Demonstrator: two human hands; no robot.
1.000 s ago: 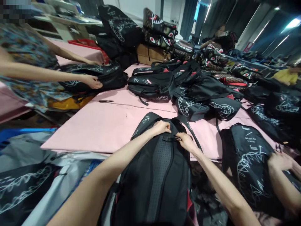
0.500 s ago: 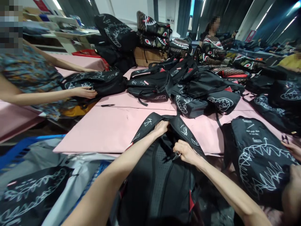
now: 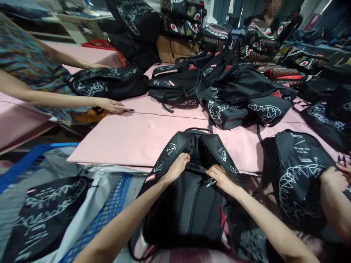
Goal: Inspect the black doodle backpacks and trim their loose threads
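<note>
A black backpack (image 3: 175,212) with white scribbled print on its shoulder straps leans against the edge of the pink table, back panel towards me. My left hand (image 3: 178,166) is closed on the top edge of that panel, between the straps. On the other side, my right hand (image 3: 221,179) pinches the same edge near the right strap. Small metal thread snips (image 3: 211,182) stick out from under its fingers, partly hidden. A dark fold lies between the two hands, below the strap tops.
Black backpacks (image 3: 178,86) are heaped across the pink table (image 3: 109,140). A co-worker's hand (image 3: 111,105) at left is at dark snips (image 3: 128,110). Another person's hand (image 3: 333,179) touches a backpack (image 3: 301,175) at right. A blue crate (image 3: 115,201) with a printed backpack stands lower left.
My left hand has moved down and left from the strap tops to the panel edge. The backpack's top has opened out. The left co-worker's hand has moved from a backpack to the snips.
</note>
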